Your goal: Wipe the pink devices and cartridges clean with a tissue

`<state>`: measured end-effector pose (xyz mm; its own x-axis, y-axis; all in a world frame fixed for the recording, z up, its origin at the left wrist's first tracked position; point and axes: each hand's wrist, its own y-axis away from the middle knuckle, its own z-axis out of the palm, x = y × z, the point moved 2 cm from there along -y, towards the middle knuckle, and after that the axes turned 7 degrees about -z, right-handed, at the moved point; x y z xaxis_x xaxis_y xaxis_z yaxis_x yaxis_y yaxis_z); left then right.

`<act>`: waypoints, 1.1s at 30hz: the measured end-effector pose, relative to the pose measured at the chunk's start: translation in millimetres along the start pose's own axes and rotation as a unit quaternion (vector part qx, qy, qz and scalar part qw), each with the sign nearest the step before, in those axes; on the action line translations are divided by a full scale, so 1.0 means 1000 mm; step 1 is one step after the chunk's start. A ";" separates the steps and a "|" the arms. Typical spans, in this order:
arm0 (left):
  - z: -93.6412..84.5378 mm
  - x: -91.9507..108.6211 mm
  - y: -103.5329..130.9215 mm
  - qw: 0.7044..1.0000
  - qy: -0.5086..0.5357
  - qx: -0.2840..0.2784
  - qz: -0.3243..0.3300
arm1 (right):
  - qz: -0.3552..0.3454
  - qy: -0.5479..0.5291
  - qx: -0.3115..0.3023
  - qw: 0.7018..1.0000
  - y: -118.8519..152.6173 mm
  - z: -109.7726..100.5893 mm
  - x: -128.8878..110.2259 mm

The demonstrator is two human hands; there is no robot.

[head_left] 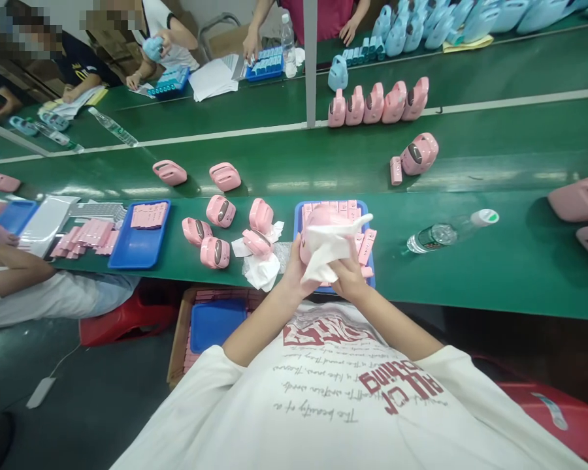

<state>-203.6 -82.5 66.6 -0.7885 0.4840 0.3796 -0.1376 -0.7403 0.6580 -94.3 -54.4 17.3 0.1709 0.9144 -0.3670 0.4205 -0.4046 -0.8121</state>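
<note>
Just in front of my shirt, my left hand (295, 266) grips a pink plastic housing with a handle-like loop (318, 215), most of it covered. A white tissue (327, 247) drapes over the housing, and the fingers of my right hand (347, 274) are closed on it from below. Beneath both hands lies a blue tray (298, 212) filled with small pink rectangular blocks (367, 245). Left of the tray, several pink housings (221, 210) stand on the green table, one of them resting on crumpled tissues (262, 271).
A water bottle (445, 235) lies to the right. Behind, one pink housing (420, 154) stands beside a small block, and a row of pink housings (374, 104) lines the divider near a grey post (310, 65). Another blue tray (140, 245) sits left. Co-workers sit across and at left.
</note>
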 end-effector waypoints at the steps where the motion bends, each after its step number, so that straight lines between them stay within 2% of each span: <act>1: -0.001 -0.002 -0.001 1.000 0.004 -0.010 -0.010 | 0.059 -0.017 0.036 0.997 0.000 -0.002 0.000; 3: -0.005 -0.010 -0.003 0.999 0.012 -0.024 -0.036 | 0.217 -0.067 0.095 0.969 -0.001 -0.008 0.001; 4: -0.009 -0.015 -0.004 0.998 0.009 -0.022 -0.052 | 0.305 -0.104 0.114 0.940 -0.001 -0.012 0.002; 6: -0.017 -0.024 -0.007 0.998 -0.014 -0.009 -0.067 | 0.459 -0.205 0.129 0.855 -0.003 -0.022 0.007; 7: -0.021 -0.026 -0.009 0.998 -0.037 -0.006 -0.057 | 0.514 -0.260 0.115 0.809 -0.003 -0.028 0.011; 9: -0.027 -0.028 -0.014 0.993 -0.114 -0.027 -0.023 | 0.578 -0.353 0.063 0.733 -0.003 -0.041 0.021; 10: -0.028 -0.029 -0.017 0.984 -0.169 -0.050 -0.005 | 0.598 -0.380 0.035 0.705 -0.001 -0.047 0.026; 12: -0.027 -0.029 -0.025 0.948 -0.303 -0.095 0.015 | 0.631 -0.394 0.000 0.668 0.004 -0.059 0.037; 13: -0.026 -0.029 -0.030 0.924 -0.368 -0.104 0.022 | 0.642 -0.387 0.001 0.662 0.006 -0.064 0.042; 15: -0.021 -0.029 -0.043 0.881 -0.461 -0.091 0.056 | 0.649 -0.345 0.038 0.677 0.010 -0.071 0.056; 18: -0.009 -0.026 -0.067 0.819 -0.552 -0.016 0.159 | 0.612 -0.232 0.127 0.746 0.010 -0.080 0.086; 19: -0.003 -0.027 -0.075 0.782 -0.593 0.008 0.190 | 0.591 -0.186 0.154 0.770 0.009 -0.081 0.100; 21: 0.010 -0.031 -0.093 0.673 -0.709 0.038 0.207 | 0.557 -0.091 0.190 0.804 0.007 -0.082 0.131; 23: 0.023 -0.040 -0.111 0.564 -0.805 0.043 0.177 | 0.552 -0.004 0.195 0.811 0.007 -0.078 0.164; 24: 0.029 -0.045 -0.120 0.527 -0.833 0.044 0.165 | 0.556 0.032 0.189 0.809 0.008 -0.074 0.179; 25: 0.035 -0.050 -0.128 0.505 -0.847 0.049 0.159 | 0.560 0.061 0.182 0.806 0.008 -0.070 0.193; 28: 0.050 -0.060 -0.149 0.487 -0.856 0.076 0.159 | 0.558 0.108 0.181 0.803 0.013 -0.055 0.217; 31: 0.056 -0.063 -0.163 0.478 -0.860 0.099 0.147 | 0.544 0.110 0.186 0.811 0.023 -0.046 0.218; 33: 0.056 -0.063 -0.168 0.483 -0.859 0.100 0.139 | 0.537 0.103 0.183 0.817 0.033 -0.046 0.213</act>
<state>-96.9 37.5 -31.0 0.9236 0.1788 0.3392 0.0258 -0.9115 0.4104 -3.4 127.5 -66.3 0.4286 -0.0031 -0.9035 -0.3596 -0.9180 -0.1674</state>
